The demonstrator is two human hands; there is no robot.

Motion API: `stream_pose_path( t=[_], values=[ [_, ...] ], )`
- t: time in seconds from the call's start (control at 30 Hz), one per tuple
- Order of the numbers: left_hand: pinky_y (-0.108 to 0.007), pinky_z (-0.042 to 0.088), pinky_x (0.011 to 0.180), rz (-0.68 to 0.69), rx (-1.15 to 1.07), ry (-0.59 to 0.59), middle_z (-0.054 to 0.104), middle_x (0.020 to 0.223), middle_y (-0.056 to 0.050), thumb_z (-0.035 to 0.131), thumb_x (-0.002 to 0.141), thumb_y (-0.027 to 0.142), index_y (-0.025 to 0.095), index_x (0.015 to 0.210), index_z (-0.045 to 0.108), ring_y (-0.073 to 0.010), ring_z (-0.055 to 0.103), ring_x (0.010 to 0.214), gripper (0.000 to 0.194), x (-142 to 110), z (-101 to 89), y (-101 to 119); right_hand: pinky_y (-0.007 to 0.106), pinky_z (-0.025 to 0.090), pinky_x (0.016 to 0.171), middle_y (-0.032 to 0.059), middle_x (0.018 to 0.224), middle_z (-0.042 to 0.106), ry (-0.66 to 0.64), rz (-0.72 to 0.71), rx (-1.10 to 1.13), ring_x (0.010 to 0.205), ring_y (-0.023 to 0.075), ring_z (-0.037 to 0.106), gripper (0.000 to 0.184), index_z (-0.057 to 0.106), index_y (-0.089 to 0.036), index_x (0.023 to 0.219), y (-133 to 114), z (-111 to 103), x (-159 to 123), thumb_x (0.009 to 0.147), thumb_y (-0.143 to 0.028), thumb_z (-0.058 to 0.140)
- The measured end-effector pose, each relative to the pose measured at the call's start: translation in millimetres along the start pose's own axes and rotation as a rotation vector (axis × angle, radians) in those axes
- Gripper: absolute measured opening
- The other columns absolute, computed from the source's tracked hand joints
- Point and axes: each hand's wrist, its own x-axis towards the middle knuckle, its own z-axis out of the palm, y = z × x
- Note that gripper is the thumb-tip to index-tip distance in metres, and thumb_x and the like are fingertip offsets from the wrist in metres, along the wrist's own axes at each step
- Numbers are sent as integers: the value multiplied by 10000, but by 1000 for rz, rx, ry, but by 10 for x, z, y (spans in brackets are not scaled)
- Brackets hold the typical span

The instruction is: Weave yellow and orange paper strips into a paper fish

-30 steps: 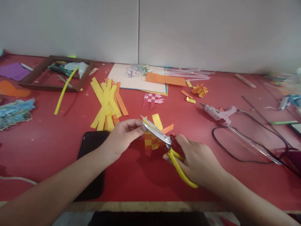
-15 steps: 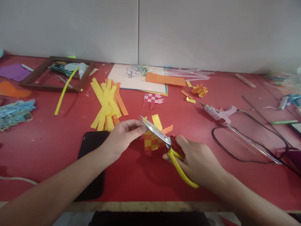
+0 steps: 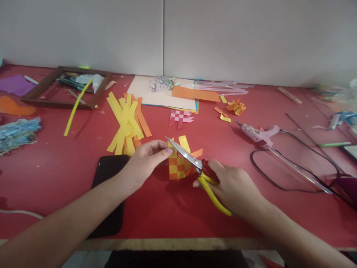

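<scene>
My left hand (image 3: 149,160) pinches the left side of a small woven paper piece (image 3: 177,167), a yellow and orange checker with loose strip ends at its top and right. My right hand (image 3: 231,186) is wrapped round the handles of scissors (image 3: 185,153), one yellow and one partly hidden red. The blades look closed or nearly so and lie across the upper part of the weave, their tip by my left fingertips. Beyond the weave, a pink and red woven paper fish (image 3: 180,117) lies on the red table (image 3: 156,216).
Yellow paper strips (image 3: 125,119) are heaped over orange ones behind my left hand. A black phone (image 3: 108,201) lies under my left forearm. To the right are a pink glue gun (image 3: 260,134) with its cable and some crumpled paper scraps (image 3: 236,107). A wooden frame (image 3: 57,102) sits back left.
The scissor blades have closed together somewhat, and the yellow handle has moved slightly up and in. My left hand still pinches the weave, which has shifted a little left.
</scene>
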Motion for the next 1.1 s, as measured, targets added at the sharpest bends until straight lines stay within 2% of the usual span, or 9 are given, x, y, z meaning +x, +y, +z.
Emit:
stream_pose_path(
  t=[0.17, 0.37, 0.47, 0.57, 0.67, 0.77, 0.9, 1.1],
  values=[
    [-242, 498, 656, -124, -84, 29, 577, 711, 45, 760, 753, 272, 188, 759, 603, -109, 590, 682, 178, 2, 18, 24, 233, 205, 444, -36, 508, 495, 6, 35, 75, 404, 133, 454, 449, 359, -244, 708, 8, -48, 25, 852, -658, 458],
    [-257, 528, 687, -41, -208, 134, 619, 770, 16, 707, 814, 276, 188, 804, 575, -137, 638, 734, 160, 25, 13, 52, 239, 243, 445, -34, 528, 462, 55, 84, 92, 427, 148, 440, 457, 316, -257, 738, 44, -118, 48, 853, -688, 415],
    [-255, 528, 741, -33, -258, 136, 638, 810, 13, 752, 786, 257, 185, 872, 566, -136, 649, 792, 218, 40, 17, 64, 236, 248, 443, -38, 528, 455, 51, 106, 83, 434, 148, 439, 455, 312, -257, 741, 65, -112, 61, 854, -682, 424],
    [-266, 529, 742, -47, -201, 121, 650, 839, 14, 833, 700, 239, 189, 922, 568, -141, 653, 811, 349, 48, 1, 47, 236, 261, 444, -45, 527, 444, 62, 90, 96, 427, 140, 428, 453, 314, -255, 738, 74, -96, 63, 853, -680, 420],
    [-256, 517, 701, -7, -110, 129, 658, 819, 20, 868, 656, 290, 204, 940, 600, -140, 651, 785, 400, 43, -32, 14, 236, 257, 441, -48, 524, 436, 61, 72, 91, 426, 141, 428, 456, 330, -252, 746, 75, -95, 60, 845, -687, 426],
    [-216, 477, 651, 81, -2, 165, 639, 753, 34, 861, 665, 361, 215, 927, 646, -112, 623, 728, 370, 27, -52, -4, 236, 253, 438, -40, 551, 463, 40, 32, 85, 428, 136, 430, 465, 362, -244, 762, 72, -110, 55, 831, -694, 452],
    [-180, 379, 548, 163, 66, 196, 567, 652, 56, 862, 662, 372, 214, 826, 677, -64, 518, 601, 293, 13, -48, -12, 238, 272, 436, -21, 596, 507, 52, -28, 97, 425, 126, 429, 483, 395, -231, 790, 63, -107, 40, 830, -709, 441],
    [-200, 310, 518, 182, 60, 136, 488, 613, 55, 857, 661, 398, 231, 775, 710, -69, 418, 571, 249, 41, -64, -46, 240, 279, 441, -6, 624, 543, 38, -30, 68, 459, 149, 492, 491, 407, -223, 820, 41, -65, 20, 823, -711, 459]
  ],
)
